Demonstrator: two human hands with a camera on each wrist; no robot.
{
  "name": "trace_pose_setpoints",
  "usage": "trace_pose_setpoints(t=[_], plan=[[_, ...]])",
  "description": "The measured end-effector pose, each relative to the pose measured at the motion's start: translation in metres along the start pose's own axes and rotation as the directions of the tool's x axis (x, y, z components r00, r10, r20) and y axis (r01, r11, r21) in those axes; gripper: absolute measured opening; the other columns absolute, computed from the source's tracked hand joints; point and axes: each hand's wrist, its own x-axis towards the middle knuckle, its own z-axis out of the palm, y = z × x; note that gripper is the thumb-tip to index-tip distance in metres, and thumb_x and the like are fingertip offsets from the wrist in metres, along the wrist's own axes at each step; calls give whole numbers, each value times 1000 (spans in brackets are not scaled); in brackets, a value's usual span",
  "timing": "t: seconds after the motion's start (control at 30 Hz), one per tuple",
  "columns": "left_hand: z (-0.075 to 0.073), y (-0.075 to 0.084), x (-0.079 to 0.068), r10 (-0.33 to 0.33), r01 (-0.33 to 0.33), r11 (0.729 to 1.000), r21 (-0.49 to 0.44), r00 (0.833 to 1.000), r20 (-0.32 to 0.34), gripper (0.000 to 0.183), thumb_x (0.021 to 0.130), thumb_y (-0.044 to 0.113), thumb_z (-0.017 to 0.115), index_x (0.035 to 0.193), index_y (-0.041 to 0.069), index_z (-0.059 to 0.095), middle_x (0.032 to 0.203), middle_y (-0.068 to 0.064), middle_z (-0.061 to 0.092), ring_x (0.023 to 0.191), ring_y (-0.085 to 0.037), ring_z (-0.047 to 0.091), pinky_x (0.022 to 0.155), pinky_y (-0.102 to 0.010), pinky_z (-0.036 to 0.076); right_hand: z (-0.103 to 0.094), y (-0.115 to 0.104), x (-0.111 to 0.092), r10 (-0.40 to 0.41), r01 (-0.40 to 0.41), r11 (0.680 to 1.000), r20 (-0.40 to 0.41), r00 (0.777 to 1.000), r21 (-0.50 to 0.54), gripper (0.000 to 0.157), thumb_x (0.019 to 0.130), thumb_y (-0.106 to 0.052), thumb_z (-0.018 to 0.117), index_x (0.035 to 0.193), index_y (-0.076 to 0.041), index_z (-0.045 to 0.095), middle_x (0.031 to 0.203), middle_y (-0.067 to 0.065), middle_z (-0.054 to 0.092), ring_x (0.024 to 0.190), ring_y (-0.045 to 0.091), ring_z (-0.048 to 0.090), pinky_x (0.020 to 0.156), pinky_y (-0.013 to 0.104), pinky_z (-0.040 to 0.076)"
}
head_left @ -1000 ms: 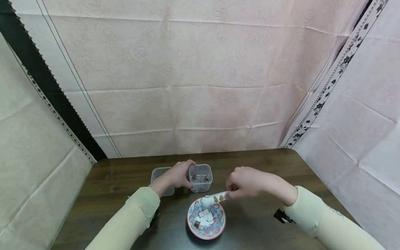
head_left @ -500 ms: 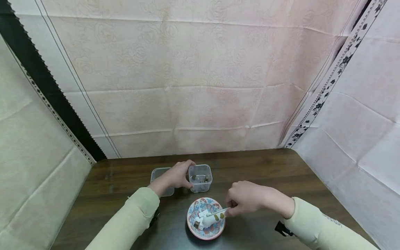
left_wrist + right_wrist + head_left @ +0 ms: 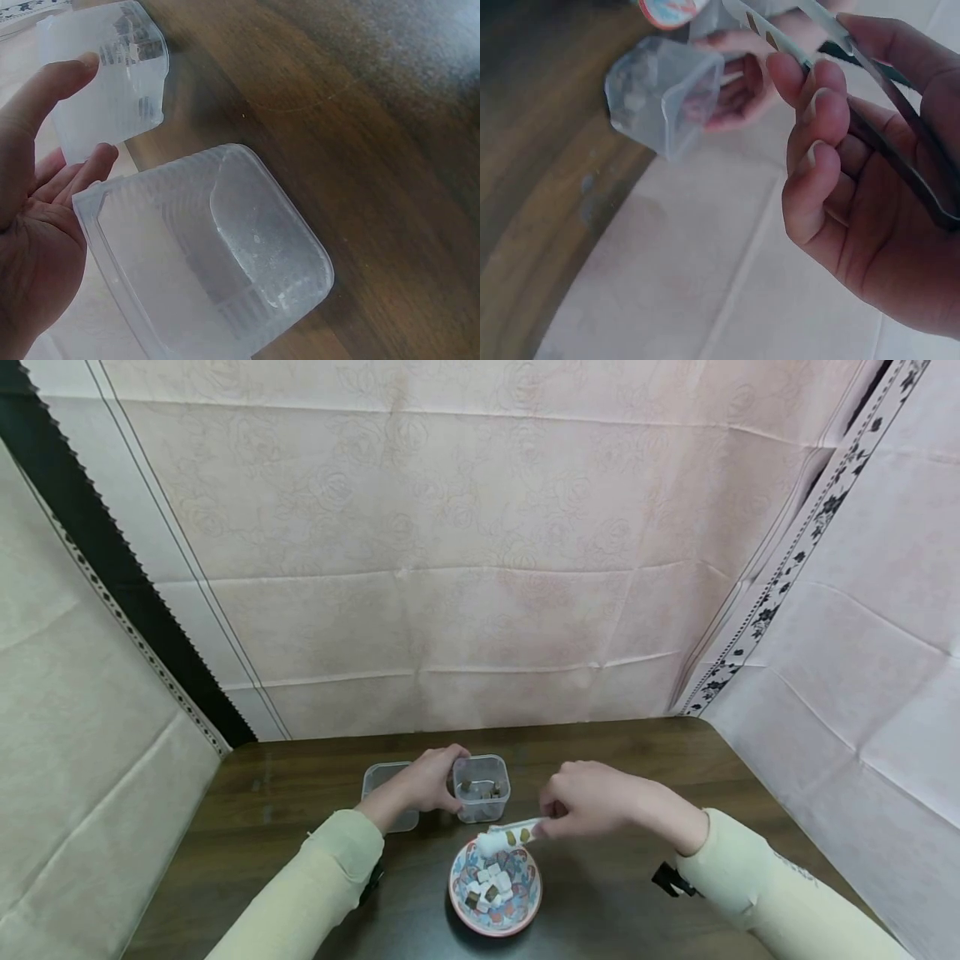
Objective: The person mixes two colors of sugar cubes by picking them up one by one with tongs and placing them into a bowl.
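One tub [image 3: 481,812] was gripped by the left hand [image 3: 427,780]; the right hand [image 3: 587,797] pinched tongs [image 3: 517,835], seemingly shifting cubes [image 3: 502,882], needing careful aim next.

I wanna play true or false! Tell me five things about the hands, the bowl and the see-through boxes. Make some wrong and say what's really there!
1. The left hand grips a clear plastic container. True.

2. White cubes lie in the patterned bowl. True.

3. Everything in that bowl is white. False: dark pieces lie there too.

4. The right hand holds tongs. True.

5. There is only one clear plastic container. False: a second container stands beside the gripped one, partly hidden by the left arm in the head view.
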Motion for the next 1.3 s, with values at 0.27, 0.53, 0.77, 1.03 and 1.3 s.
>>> trace_pose_setpoints(t=[0.27, 0.53, 0.77, 1.03, 1.3], plan=[[0, -2, -1, -7, 7, 1000, 3, 1000, 4, 78, 80, 12, 96, 146, 1, 54, 126, -13, 67, 99, -19, 62, 85, -40, 59, -16, 12, 26, 35, -44, 994, -83, 996, -101, 36, 100, -38, 72, 68, -25, 65, 58, -16, 50, 51, 1, 39, 49, 23, 32], [-1, -2, -1, -14, 14, 1000, 2, 1000, 5, 78, 80, 13, 95, 146, 2, 54, 123, -12, 66, 98, -19, 61, 83, -40, 58, -25, 20, 61, 152, -167, 968, -95, 984, -186, 50, 100, -42, 71, 57, -25, 51, 51, -15, 36, 48, 5, 32, 47, 26, 23], [0, -3, 0, -7, 7, 1000, -6, 1000, 10, 76, 81, 12, 94, 145, 3, 55, 118, -9, 66, 95, -18, 61, 81, -38, 58, -22, 23, 91, 239, -235, 948, -9, 971, -217, 57, 100, -46, 70, 54, -24, 44, 49, -12, 30, 48, 8, 28, 47, 27, 22], [-1, -1, 1, -14, 14, 1000, -5, 1000, 14, 78, 82, 13, 94, 147, 2, 54, 118, -8, 67, 92, -16, 58, 80, -38, 56, -19, 22, 118, 336, -303, 922, 106, 936, -239, 52, 101, -44, 70, 58, -17, 60, 46, -9, 49, 43, 8, 45, 45, 24, 37], [-2, 0, 0, -6, 6, 1000, -14, 1000, 24, 77, 83, 12, 93, 148, 1, 53, 115, -9, 66, 94, -20, 61, 79, -38, 57, -18, 15, 136, 387, -336, 903, 164, 907, -268, 47, 102, -43, 69, 74, -6, 76, 50, -3, 58, 40, 10, 50, 45, 25, 41]])
